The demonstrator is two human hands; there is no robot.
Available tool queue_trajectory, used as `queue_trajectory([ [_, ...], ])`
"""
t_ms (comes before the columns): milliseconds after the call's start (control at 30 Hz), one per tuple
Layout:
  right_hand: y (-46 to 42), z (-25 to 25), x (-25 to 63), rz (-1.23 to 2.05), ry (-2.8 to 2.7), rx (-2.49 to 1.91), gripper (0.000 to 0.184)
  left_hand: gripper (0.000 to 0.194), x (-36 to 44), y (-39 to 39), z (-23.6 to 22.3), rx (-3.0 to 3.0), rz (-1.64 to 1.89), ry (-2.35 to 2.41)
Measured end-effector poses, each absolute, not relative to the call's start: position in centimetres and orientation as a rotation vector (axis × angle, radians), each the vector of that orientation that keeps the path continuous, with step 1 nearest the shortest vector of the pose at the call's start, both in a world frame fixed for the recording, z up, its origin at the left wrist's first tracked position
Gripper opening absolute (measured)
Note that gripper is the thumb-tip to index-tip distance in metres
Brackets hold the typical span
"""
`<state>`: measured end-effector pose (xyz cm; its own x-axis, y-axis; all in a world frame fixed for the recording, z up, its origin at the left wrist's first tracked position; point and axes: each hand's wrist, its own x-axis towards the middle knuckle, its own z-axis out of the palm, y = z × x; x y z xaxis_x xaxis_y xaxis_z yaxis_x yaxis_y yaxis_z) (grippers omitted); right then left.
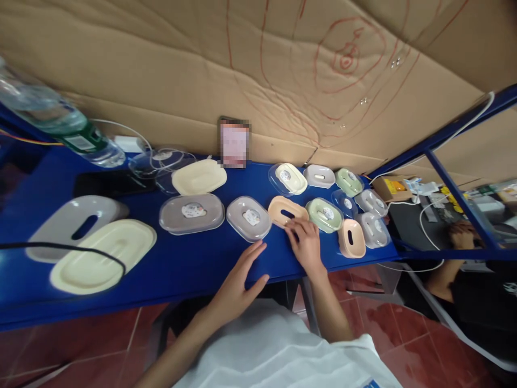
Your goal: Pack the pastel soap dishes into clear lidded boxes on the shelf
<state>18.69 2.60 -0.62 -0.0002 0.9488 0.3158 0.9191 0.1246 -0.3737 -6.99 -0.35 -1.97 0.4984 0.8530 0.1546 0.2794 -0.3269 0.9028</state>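
My right hand (pixel 307 243) rests at the near edge of a peach oval plastic box (pixel 278 207) with a slot in its middle, its fingers bent around the rim. My left hand (pixel 238 280) hovers at the table's front edge, fingers stretched and thumb apart, holding nothing. Just beyond it lies a grey oval box with a clear lid and a round label (pixel 242 207). To the right of my right hand stand a green lidded box (pixel 319 218) and a second peach slotted box (pixel 346 245).
A wider grey lidded box (pixel 173 213), cream oval lids (pixel 141 237) and a large grey slotted piece (pixel 56 226) lie to the left. A water bottle (pixel 52 116) and phone (pixel 234 143) are behind. Several boxes stand right; beyond the blue frame is another person's hand (pixel 462 235).
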Motion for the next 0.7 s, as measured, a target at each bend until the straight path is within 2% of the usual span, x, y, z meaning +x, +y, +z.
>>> queue_trajectory([
  [100,-0.8,0.5,19.9,0.202,-1.815,-1.717,0.023,0.066,-6.1,1.1,-1.8,1.753,0.84,0.929],
  [200,-3.5,1.3,20.6,0.411,-1.603,-1.729,0.028,0.066,-5.7,1.4,-1.6,1.818,0.911,0.988],
  [300,-3.6,1.2,19.9,0.623,-1.502,-1.739,0.038,0.071,-6.0,0.8,-1.7,2.176,0.93,0.978],
  [400,-1.0,0.7,18.3,0.681,-1.608,-1.682,0.042,0.066,-6.7,-0.1,-2.2,2.531,0.842,0.935],
  [567,7.2,1.5,18.6,0.261,-1.992,-1.653,0.039,0.041,-9.3,-1.4,-3.2,2.731,0.677,1.231],
  [700,13.5,2.5,20.0,-0.083,-2.242,-1.895,0.046,0.036,-11.9,-2.5,-3.2,2.711,0.741,1.344],
])
